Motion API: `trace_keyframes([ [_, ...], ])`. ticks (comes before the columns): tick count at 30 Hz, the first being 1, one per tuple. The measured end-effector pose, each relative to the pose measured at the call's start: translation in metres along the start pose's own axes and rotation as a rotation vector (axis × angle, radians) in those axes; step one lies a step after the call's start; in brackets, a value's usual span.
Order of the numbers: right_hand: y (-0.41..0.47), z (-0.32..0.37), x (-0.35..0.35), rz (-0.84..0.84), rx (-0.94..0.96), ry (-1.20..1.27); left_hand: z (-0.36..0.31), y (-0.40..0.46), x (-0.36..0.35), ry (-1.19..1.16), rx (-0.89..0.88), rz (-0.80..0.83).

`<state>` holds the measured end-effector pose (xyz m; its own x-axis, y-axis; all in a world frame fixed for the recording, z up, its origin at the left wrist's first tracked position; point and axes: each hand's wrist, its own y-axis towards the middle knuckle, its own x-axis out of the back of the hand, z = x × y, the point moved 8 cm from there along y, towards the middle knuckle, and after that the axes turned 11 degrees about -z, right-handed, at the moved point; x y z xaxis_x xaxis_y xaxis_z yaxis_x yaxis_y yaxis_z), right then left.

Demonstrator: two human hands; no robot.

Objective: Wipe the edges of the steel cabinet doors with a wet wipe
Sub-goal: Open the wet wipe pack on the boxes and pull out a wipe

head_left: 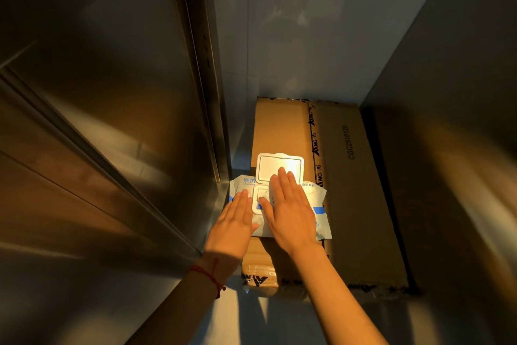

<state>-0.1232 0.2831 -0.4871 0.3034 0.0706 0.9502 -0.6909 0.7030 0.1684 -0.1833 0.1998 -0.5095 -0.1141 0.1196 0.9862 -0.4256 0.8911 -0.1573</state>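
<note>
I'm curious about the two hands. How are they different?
The left hand lies on the left end of the wipes pack; the right hand covers its middle and reaches further, to the open lid. Only the left wrist wears a red string. Both lie flat, fingers straight.

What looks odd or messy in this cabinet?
Mostly tidy. The cardboard box has torn, ragged tape at its near end, and the wet wipe pack on it has its lid flipped open under both flat hands.
</note>
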Motion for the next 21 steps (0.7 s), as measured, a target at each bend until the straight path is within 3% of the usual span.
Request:
trace_keyframes([
  [10, 0.0081, -0.0037, 0.0001, 0.075, -0.007, -0.050, 0.0001, 0.0011, -0.0025, -0.005, 0.000, -0.010],
  [21, 0.0047, -0.0049, -0.0029, 0.043, 0.005, -0.034, 0.0026, 0.0020, -0.0008, -0.026, -0.029, -0.064],
])
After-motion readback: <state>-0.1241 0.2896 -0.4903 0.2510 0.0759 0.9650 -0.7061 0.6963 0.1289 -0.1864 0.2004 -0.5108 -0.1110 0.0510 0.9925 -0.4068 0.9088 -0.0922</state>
